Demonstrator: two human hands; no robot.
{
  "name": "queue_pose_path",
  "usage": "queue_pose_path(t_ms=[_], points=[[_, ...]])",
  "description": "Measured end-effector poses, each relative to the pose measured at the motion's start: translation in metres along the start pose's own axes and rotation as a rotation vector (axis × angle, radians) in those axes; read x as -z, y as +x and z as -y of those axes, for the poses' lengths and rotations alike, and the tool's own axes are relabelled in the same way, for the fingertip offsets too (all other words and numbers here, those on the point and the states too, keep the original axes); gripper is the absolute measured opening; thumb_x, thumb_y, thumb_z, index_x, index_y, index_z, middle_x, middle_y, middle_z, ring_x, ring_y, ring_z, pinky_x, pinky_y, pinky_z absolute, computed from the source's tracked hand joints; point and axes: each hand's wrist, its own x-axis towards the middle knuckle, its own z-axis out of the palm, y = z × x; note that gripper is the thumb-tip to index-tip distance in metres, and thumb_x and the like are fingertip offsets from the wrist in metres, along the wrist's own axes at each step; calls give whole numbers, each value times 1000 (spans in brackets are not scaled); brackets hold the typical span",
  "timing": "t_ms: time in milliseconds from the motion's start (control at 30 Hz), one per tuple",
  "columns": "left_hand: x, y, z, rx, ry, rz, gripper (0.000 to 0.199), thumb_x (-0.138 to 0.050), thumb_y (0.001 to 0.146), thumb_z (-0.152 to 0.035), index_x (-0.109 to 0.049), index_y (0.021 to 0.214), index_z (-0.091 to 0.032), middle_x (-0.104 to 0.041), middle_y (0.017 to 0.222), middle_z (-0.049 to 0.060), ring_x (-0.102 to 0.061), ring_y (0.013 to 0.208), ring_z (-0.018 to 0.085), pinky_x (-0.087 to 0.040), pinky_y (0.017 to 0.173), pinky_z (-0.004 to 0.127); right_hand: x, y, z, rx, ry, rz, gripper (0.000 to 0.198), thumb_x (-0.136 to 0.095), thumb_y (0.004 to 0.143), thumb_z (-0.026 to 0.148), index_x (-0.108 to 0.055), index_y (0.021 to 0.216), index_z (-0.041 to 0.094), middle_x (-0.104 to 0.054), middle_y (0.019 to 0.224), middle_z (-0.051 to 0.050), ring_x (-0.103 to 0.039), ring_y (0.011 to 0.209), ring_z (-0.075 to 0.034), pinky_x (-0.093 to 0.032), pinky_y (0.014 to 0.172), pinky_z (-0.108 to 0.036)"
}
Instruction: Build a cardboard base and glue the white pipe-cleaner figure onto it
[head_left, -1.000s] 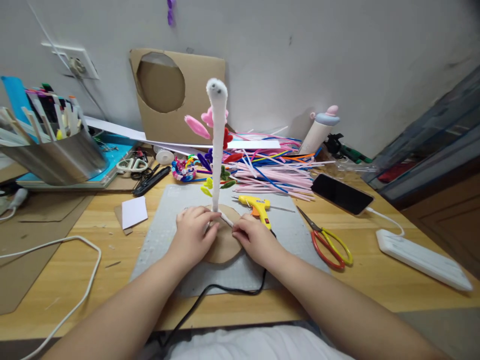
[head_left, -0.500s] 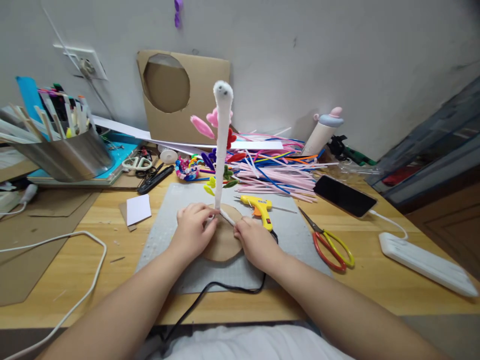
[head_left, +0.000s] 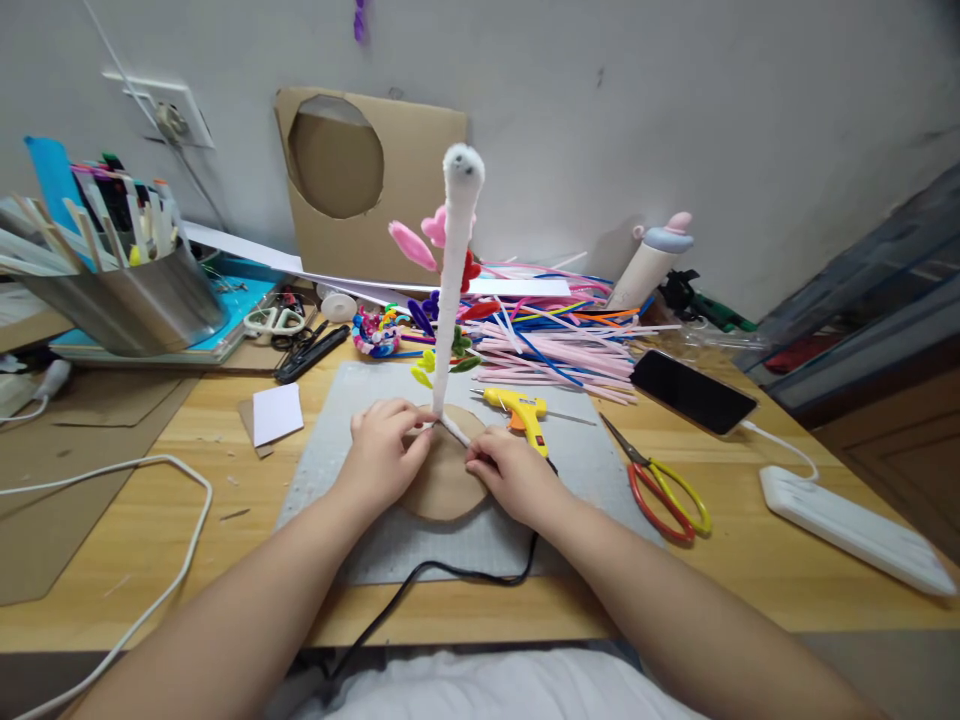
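Note:
A tall white fuzzy pipe-cleaner figure [head_left: 454,270] with two small eyes at its top stands upright on a round cardboard disc [head_left: 444,480], which lies on a grey cutting mat [head_left: 337,450]. My left hand [head_left: 384,448] pinches the white base strands at the foot of the figure from the left. My right hand [head_left: 504,472] presses a white strand against the disc on the right side. A yellow glue gun [head_left: 517,410] lies on the mat just behind my right hand, its black cord running toward me.
Red-and-yellow scissors [head_left: 660,480] lie right of the mat. A pile of coloured pipe cleaners [head_left: 555,340], a phone [head_left: 694,392], a white power strip [head_left: 855,530], a metal tin of pens [head_left: 120,290], a holed cardboard sheet [head_left: 367,180] and a white cable [head_left: 112,500] surround the mat.
The figure's top leans a little more to the right. Both hands stay at its base with only small finger shifts; the view has moved slightly.

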Motion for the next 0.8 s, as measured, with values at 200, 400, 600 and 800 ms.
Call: queue_pose_path(t_ms=[200,400,600,800], points=[[0,-1,0,-9,-30,-24,18,-54,86,-25,-68,98,-27,-64,94,0,-56,100,22,-31,89,41,-2,-2,3,-62,-166,-23,11,-49,89,15,-56,83,20,-57,89,-7,-54,81,-20,-37,67,-31],[3,-2,-1,-105,-144,-15,17,-56,86,-24,-67,99,-24,-64,94,2,-56,97,21,-36,89,39,9,-1,-3,-158,614,-164,15,-52,87,27,-49,75,21,-45,68,1,-43,62,-14,-35,55,-25],[-2,-14,-19,-301,-397,38,25,-66,83,-25,-63,108,-22,-64,98,3,-58,94,16,-45,86,30,16,-12,22,-410,1607,391,24,-71,79,34,-55,86,17,-41,68,5,-29,49,-4,-17,39,-13],[-8,-22,-27,-275,-551,-50,10,-65,83,-23,-68,92,-20,-65,82,2,-61,80,14,-49,74,26,10,-15,23,-467,1767,474,16,-71,79,25,-62,89,15,-45,72,4,-36,51,-2,-19,38,-10]])
